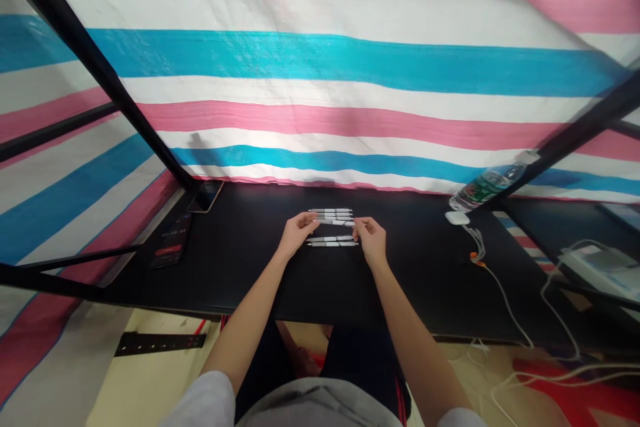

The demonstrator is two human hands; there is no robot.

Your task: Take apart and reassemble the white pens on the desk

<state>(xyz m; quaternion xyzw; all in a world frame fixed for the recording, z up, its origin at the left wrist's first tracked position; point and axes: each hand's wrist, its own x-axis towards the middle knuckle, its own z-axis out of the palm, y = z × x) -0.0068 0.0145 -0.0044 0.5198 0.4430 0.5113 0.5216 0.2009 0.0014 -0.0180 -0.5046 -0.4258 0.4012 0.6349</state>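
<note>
A slim white and grey pen [336, 222] is held level between my two hands, one end in each. My left hand [298, 232] pinches its left end with thumb and fingers, and my right hand [371, 237] has closed fingers at its right end. Just beyond it, a few similar pens [330, 213] lie side by side on the black table [240, 247]. Nearer to me, two more pens [332, 241] lie parallel below the held one, close to my right fingertips. Whether the held pen touches the tabletop I cannot tell.
At the left lie a phone with a lit timer screen [171, 240] and another dark phone [207, 196]. On the right, a plastic bottle [487, 185] leans near a black post, beside a white charger [457, 218] with cables. A striped sheet [320, 60] hangs behind the table.
</note>
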